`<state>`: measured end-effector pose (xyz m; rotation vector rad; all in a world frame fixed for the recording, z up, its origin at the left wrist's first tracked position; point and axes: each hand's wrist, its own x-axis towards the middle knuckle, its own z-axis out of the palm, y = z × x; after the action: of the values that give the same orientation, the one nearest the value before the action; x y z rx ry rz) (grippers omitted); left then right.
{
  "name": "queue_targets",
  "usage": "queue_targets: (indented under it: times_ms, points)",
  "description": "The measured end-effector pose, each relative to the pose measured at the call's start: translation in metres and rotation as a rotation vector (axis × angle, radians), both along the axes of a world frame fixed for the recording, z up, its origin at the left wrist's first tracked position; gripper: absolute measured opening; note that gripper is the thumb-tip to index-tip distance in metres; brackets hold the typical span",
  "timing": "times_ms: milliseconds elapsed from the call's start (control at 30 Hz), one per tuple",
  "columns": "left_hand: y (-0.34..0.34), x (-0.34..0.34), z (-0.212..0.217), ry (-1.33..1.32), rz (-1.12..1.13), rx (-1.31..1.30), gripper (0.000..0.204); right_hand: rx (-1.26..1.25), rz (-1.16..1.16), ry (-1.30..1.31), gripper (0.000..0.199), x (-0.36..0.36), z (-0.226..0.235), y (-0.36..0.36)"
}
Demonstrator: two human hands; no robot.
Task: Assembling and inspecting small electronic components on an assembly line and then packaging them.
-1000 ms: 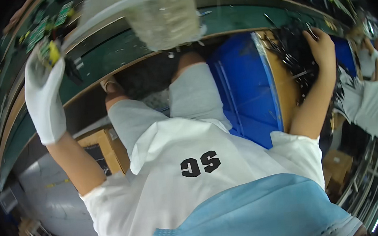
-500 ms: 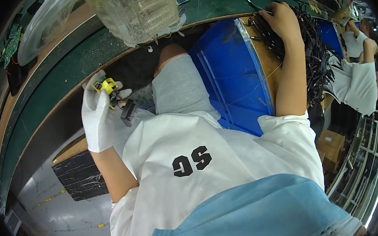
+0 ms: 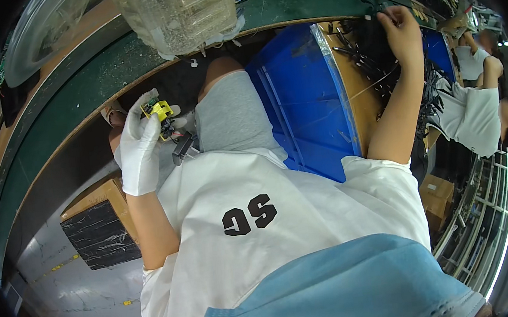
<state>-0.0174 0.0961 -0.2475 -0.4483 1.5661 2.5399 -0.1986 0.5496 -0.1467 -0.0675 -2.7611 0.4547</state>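
My left hand [image 3: 140, 153], in a white glove, is closed around a small circuit board with a yellow transformer [image 3: 162, 110]. Just below its fingers is a black plug housing [image 3: 183, 148] with metal prongs; red wire shows between it and the board. My bare right hand [image 3: 403, 32] reaches to the far right, thumb and fingers pinched on black cables [image 3: 375, 27]. The cables are dark and blurred, so I cannot count the strands held. More black cables hang and lie around that hand.
A blue bin [image 3: 300, 100] stands right of my knee, beside a brown board [image 3: 361, 101] under the cables. A cloudy plastic container [image 3: 178, 17] sits on the green bench edge [image 3: 95, 73]. A cardboard box [image 3: 99, 223] is at left. Other people [image 3: 467, 109] work at far right.
My right hand has moved right and slightly down; the thin tool by its fingers no longer shows, and its fingers now pinch black cables. My left hand has shifted slightly right with the circuit board.
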Motion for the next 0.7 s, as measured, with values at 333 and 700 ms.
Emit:
queue_targets:
  times_ms: [333,700]
  points:
    - [0.007,0.002,-0.002,0.002,-0.084,-0.116,0.053,-0.945,0.093,0.478,0.025,0.015,0.032,-0.017]
    - [0.01,0.006,-0.011,-0.034,-0.104,0.002,0.053,-0.981,0.104,0.625,0.021,0.016,0.039,-0.001]
